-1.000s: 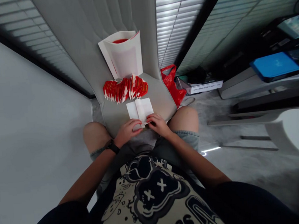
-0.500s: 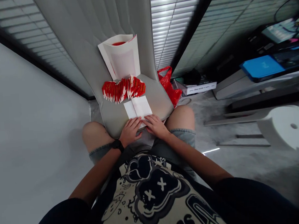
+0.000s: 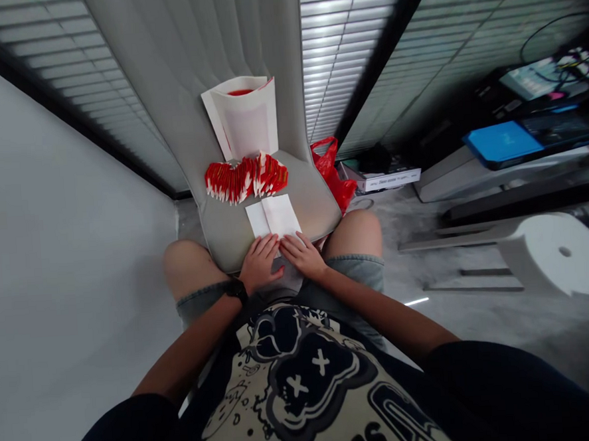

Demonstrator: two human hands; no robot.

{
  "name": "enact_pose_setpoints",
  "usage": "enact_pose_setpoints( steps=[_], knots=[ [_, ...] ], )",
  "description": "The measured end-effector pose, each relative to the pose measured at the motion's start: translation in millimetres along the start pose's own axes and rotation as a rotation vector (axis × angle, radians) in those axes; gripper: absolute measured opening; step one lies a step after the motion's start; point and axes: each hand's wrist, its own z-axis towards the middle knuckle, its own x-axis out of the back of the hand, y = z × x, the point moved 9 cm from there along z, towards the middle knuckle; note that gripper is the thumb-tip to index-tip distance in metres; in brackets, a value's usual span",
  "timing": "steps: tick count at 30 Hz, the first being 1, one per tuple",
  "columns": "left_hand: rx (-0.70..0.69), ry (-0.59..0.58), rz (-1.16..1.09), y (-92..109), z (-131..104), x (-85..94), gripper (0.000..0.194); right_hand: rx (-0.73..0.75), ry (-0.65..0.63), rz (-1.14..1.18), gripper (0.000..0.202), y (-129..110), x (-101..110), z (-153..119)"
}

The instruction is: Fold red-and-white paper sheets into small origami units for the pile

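Observation:
A white sheet of paper with a folded flap lies near the front edge of the grey chair seat. My left hand rests flat on the paper's near left part, fingers stretched out and thumb apart. On its near right part lies my right hand, fingers also extended. The fingertips of both hands almost meet over the sheet and hide its near edge. Just beyond the paper, a fanned row of red and white folded paper pieces spreads across the seat.
Against the backrest leans a white paper packet with red inside. A red plastic bag and a box are on the floor at right. Farther right stand a white stool and a surface holding a blue box.
My right hand's fingers have straightened and shifted slightly on the paper. My left hand stays on the sheet. The whole view has shifted a little.

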Motion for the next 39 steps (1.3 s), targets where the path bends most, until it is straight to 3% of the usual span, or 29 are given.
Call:
enact_pose_setpoints(
  steps=[6,12,18,26,32,39],
  knots=[
    [0.035,-0.004,-0.049,-3.2,3.9,9.3,0.07,0.023,0.02,0.045,0.032,1.1,2.7,-1.0],
    [0.071,0.032,-0.055,4.4,-4.9,2.5,0.072,-0.004,-0.005,0.123,0.03,2.2,9.2,-0.6],
    [0.108,0.051,-0.062,6.2,-7.5,5.1,0.059,-0.026,-0.014,0.17,0.025,7.4,16.4,7.2],
    [0.23,0.024,-0.178,-18.9,18.2,20.1,0.023,-0.081,-0.098,0.322,0.02,32.7,20.3,34.0],
    [0.323,-0.007,-0.239,-42.4,36.2,16.9,0.02,-0.14,-0.192,0.525,0.021,57.4,12.4,56.4],
    [0.391,-0.012,-0.258,-60.0,40.5,8.1,0.016,-0.196,-0.235,0.455,0.018,67.4,3.6,74.5]
  ],
)
